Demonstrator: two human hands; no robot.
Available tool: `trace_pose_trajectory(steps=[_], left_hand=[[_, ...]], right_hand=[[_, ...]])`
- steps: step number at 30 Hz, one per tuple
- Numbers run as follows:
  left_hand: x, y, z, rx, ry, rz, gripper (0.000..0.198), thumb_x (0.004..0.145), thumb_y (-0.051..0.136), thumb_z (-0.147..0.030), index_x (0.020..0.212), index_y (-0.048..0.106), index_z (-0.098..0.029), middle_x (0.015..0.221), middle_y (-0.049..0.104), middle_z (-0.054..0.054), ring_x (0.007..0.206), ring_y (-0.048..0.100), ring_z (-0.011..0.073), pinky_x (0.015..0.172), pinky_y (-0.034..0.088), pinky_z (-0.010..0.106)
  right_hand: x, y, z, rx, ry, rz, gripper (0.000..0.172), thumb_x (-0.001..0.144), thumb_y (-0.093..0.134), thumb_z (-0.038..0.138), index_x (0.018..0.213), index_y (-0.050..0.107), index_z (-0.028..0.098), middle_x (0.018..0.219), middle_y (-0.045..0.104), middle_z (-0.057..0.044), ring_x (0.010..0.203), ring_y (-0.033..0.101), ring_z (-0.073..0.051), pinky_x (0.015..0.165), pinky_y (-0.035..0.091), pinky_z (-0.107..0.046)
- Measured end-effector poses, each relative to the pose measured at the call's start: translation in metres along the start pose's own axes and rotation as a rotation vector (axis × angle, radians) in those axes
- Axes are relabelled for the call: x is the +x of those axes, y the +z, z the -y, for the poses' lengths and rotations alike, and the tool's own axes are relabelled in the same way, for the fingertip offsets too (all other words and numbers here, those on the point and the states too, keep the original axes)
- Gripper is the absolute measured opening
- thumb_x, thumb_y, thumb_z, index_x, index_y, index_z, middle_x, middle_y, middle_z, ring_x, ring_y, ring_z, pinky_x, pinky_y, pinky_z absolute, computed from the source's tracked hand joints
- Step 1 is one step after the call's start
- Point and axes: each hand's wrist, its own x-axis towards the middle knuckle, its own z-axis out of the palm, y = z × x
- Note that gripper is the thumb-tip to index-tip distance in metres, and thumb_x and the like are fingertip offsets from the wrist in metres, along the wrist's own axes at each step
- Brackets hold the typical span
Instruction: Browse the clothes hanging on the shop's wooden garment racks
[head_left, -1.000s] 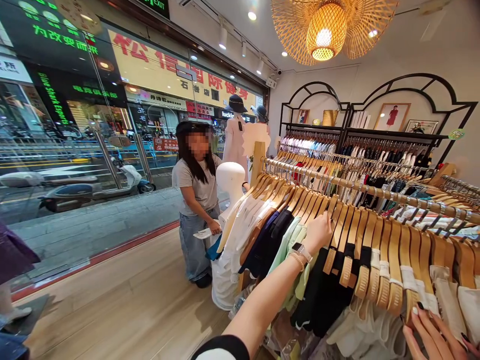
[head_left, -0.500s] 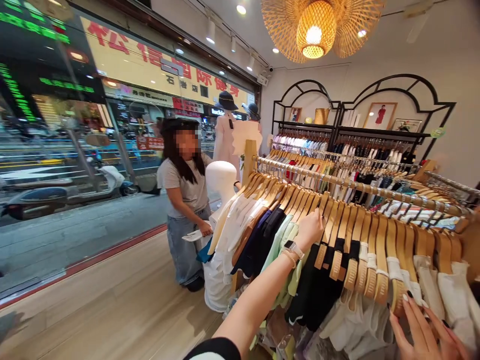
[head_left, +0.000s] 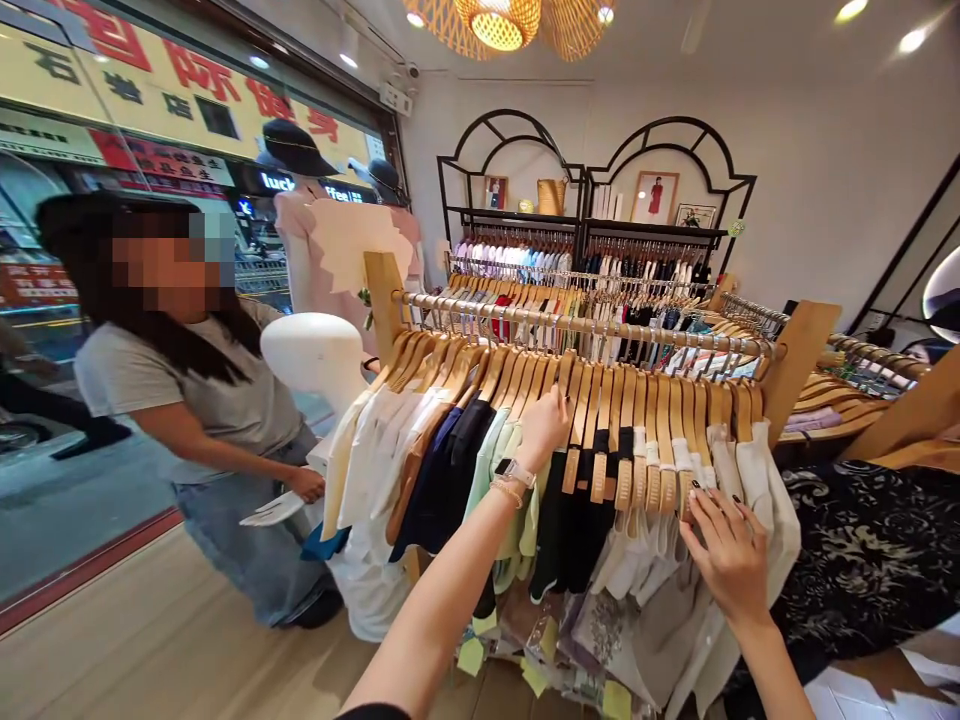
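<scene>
My left hand point(head_left: 541, 430) reaches into a row of wooden hangers point(head_left: 600, 400) on a clothes rail point(head_left: 585, 325). Its fingers are curled round one hanger between the pale green tops point(head_left: 504, 470) and the black garments point(head_left: 570, 520). A watch and a bracelet sit on that wrist. My right hand point(head_left: 727, 555) lies further right on the cream and white garments point(head_left: 750, 480), fingers spread and pressing on the cloth below the hangers.
A person in a grey T-shirt point(head_left: 187, 390) bends at the rail's left end beside a white mannequin head point(head_left: 315, 355), holding a white thing. Behind stands a black arched wall rack point(head_left: 592, 240) with more clothes. Dark patterned cloth point(head_left: 870, 540) lies at right. Glass shopfront at left.
The view has swung right and closer to the rail. My right hand has risen from the lower corner onto the cream garments. My left hand stays on the hangers.
</scene>
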Motion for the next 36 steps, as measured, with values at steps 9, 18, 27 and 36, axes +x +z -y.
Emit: trace_pose_trajectory(steps=[9,18,27,36], left_hand=[[0.000,-0.004,-0.002,0.008,0.007,-0.004,0.026,0.104,0.038,-0.027,0.116,0.059,-0.016,0.102,0.074,0.013,0.093,0.071,0.0245,0.076,0.046,0.031],[0.000,-0.002,-0.001,0.013,0.012,-0.008,0.026,0.105,0.035,-0.028,0.116,0.057,-0.017,0.103,0.074,0.012,0.093,0.071,0.0231,0.075,0.046,0.030],[0.002,0.001,0.000,0.024,-0.005,0.008,0.029,0.105,0.037,-0.029,0.122,0.056,-0.017,0.107,0.074,0.013,0.097,0.071,0.0243,0.077,0.046,0.030],[-0.001,-0.003,-0.001,0.015,-0.003,0.005,0.025,0.105,0.035,-0.028,0.113,0.057,-0.018,0.101,0.073,0.011,0.091,0.071,0.0232,0.074,0.046,0.030]], right_hand=[[0.005,-0.005,-0.001,-0.018,-0.100,-0.023,0.028,0.095,0.059,0.014,0.121,0.070,0.015,0.125,0.073,-0.008,0.116,0.069,-0.022,0.118,0.037,-0.037],[-0.005,-0.001,0.007,0.027,0.048,-0.028,0.039,0.095,0.059,0.017,0.134,0.064,0.018,0.126,0.073,-0.009,0.116,0.068,-0.025,0.113,0.041,-0.044],[-0.003,0.000,0.006,-0.026,0.000,-0.061,0.069,0.096,0.060,0.017,0.159,0.033,0.024,0.129,0.071,-0.007,0.113,0.070,-0.023,0.114,0.040,-0.040],[-0.002,-0.002,0.003,0.026,0.019,-0.026,0.063,0.097,0.060,0.014,0.155,0.041,0.025,0.131,0.070,-0.006,0.118,0.068,-0.023,0.116,0.036,-0.042]])
